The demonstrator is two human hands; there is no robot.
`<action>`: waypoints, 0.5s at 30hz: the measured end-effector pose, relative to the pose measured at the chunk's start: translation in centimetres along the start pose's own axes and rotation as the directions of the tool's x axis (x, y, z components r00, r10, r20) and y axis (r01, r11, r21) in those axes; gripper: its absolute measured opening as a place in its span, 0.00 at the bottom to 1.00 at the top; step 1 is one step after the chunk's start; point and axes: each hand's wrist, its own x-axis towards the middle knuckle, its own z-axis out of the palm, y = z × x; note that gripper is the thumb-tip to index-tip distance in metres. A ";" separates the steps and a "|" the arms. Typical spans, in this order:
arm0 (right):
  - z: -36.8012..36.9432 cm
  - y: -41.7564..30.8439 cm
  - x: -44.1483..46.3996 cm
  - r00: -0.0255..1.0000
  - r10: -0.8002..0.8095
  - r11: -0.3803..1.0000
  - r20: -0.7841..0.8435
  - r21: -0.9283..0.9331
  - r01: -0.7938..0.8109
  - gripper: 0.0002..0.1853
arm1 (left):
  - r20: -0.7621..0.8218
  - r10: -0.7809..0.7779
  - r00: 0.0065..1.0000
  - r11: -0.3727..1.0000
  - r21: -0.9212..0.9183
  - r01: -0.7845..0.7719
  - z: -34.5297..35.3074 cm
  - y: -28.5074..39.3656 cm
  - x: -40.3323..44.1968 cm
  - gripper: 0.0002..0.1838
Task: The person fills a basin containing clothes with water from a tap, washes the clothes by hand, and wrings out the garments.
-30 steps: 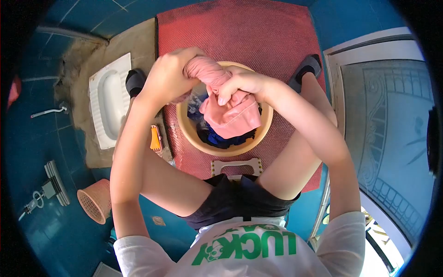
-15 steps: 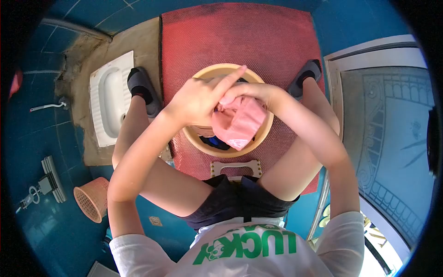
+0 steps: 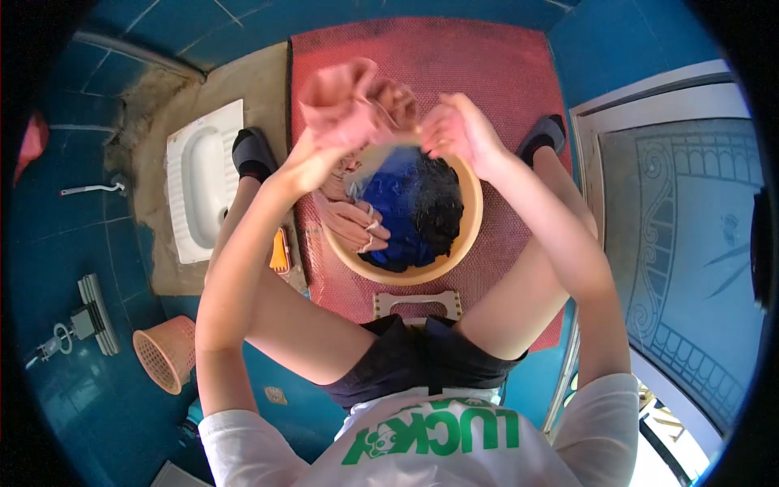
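Observation:
Above the far left rim of a yellow basin (image 3: 472,231), my left hand (image 3: 324,154) is closed on a bunched pink cloth (image 3: 345,105), which is blurred by motion. My right hand (image 3: 461,134) is just right of the cloth, its fingers smeared and partly curled; whether they touch the cloth's edge is unclear. Inside the basin lie a blue cloth (image 3: 393,215) and a black cloth (image 3: 442,207). A paler pink cloth (image 3: 353,223) hangs over the left side of the basin.
The basin stands on a red mat (image 3: 503,73) in front of a low stool (image 3: 416,304). At the left are a squat toilet (image 3: 203,183), an orange brush (image 3: 280,252) and a pink basket (image 3: 165,355). A glass door (image 3: 690,235) is at the right.
The pink cloth has gone from over the basin up and to the left with my left hand. My hands have parted, and the clothes in the basin now show.

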 end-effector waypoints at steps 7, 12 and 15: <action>3.7 0.9 -3.5 0.178 -0.699 -0.553 0.692 -0.682 0.479 0.17 | 0.264 -0.146 0.953 0.850 -0.460 0.258 -0.3 0.2 1.1 0.24; 4.7 1.6 -2.1 0.087 -0.556 -0.761 0.826 -0.549 0.347 0.20 | 0.389 -0.093 0.917 0.952 -0.234 0.196 2.1 2.4 0.4 0.34; 4.9 0.8 -2.6 0.239 -0.610 -0.635 0.755 -0.647 0.422 0.23 | 0.442 -0.070 0.894 0.987 -0.101 0.127 2.2 0.8 0.5 0.31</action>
